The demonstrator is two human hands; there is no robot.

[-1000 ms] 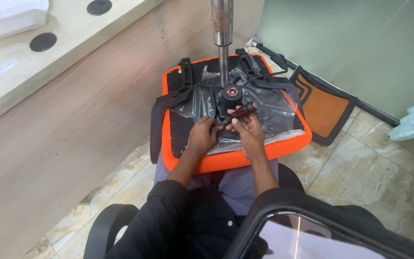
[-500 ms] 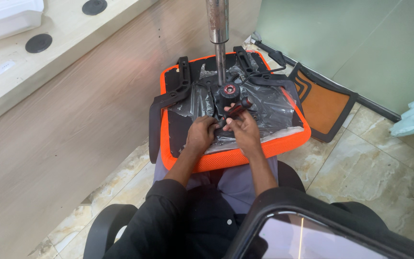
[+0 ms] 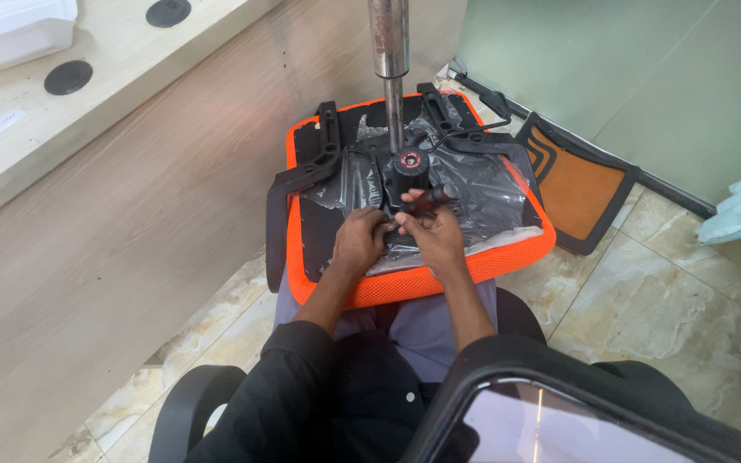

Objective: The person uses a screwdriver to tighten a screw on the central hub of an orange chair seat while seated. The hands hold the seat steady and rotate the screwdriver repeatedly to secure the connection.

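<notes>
My hands have moved a little closer together since before. My left hand (image 3: pixel 358 243) presses on the seat (image 3: pixel 413 279), which lies upside down on my lap. My right hand (image 3: pixel 433 233) fingers grip a small tool (image 3: pixel 433 195) by the pole (image 3: pixel 394 103). It could slip on the shiny plastic (image 3: pixel 482 193).

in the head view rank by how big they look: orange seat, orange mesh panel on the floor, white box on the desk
1. orange seat
2. orange mesh panel
3. white box, partly cut off by the frame edge, so its rank against the panel is unsure
</notes>
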